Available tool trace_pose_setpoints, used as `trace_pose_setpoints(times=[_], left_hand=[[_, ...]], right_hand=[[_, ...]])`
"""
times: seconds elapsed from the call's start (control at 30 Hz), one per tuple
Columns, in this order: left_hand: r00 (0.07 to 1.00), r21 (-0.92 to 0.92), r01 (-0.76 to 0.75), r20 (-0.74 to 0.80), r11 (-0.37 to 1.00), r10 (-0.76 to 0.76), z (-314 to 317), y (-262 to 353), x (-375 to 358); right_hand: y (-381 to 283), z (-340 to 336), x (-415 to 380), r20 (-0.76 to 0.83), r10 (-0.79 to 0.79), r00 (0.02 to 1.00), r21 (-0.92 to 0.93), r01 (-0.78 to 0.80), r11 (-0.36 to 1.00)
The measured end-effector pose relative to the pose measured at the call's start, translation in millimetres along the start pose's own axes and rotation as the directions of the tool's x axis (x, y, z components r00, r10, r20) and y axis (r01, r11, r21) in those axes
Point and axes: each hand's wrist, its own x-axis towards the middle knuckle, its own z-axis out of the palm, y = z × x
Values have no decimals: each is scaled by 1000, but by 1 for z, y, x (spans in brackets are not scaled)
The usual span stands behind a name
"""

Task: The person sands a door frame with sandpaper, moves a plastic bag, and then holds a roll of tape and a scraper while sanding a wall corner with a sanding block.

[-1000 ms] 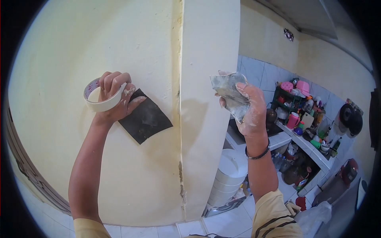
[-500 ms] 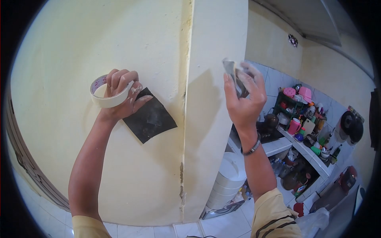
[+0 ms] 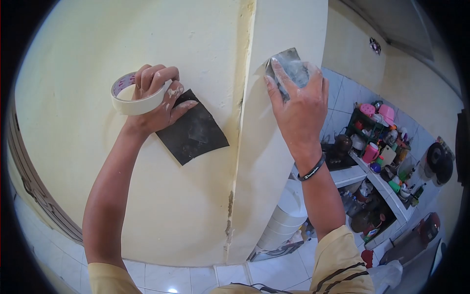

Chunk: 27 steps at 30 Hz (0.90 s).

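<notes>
My left hand (image 3: 154,100) is at the cream wall (image 3: 161,210), with a roll of masking tape (image 3: 142,105) looped around its fingers. Between its thumb and fingers it grips a black sheet (image 3: 196,130) that looks like sandpaper. My right hand (image 3: 301,108) presses a dusty grey folded sheet (image 3: 293,68) against the projecting wall strip (image 3: 269,147), its fingers spread over the sheet. White dust covers the fingers of both hands. A rough vertical seam (image 3: 229,215) with chipped patches runs between the two wall faces.
White stacked buckets (image 3: 284,215) stand beside the wall's lower right. Further right, a tiled counter (image 3: 387,193) holds a pink jug (image 3: 370,153), bottles and kitchenware. Dark pans (image 3: 443,164) hang at the far right. Below lies a white tiled floor (image 3: 276,272).
My right hand has turned and laid the grey sheet flat on the wall strip, with its back now facing the camera. The view has shifted slightly; my left hand still grips the black sheet.
</notes>
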Motion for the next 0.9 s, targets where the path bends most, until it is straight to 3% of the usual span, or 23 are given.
trace_pose_setpoints(times=[0.37,0.63,0.9], left_hand=[[1000,12,1,4,1000,-1,1,0,0],[1000,11,3,-9,1000,-3,2,0,-1],[1000,22,9,-2,1000,-9,2,0,-1]], right_hand=[[16,12,-1,-41,-33,999,184,40,982],[21,-6,-2,29,172,985,446,-167,879],[25,-11,-7,-35,149,988,420,-121,900]])
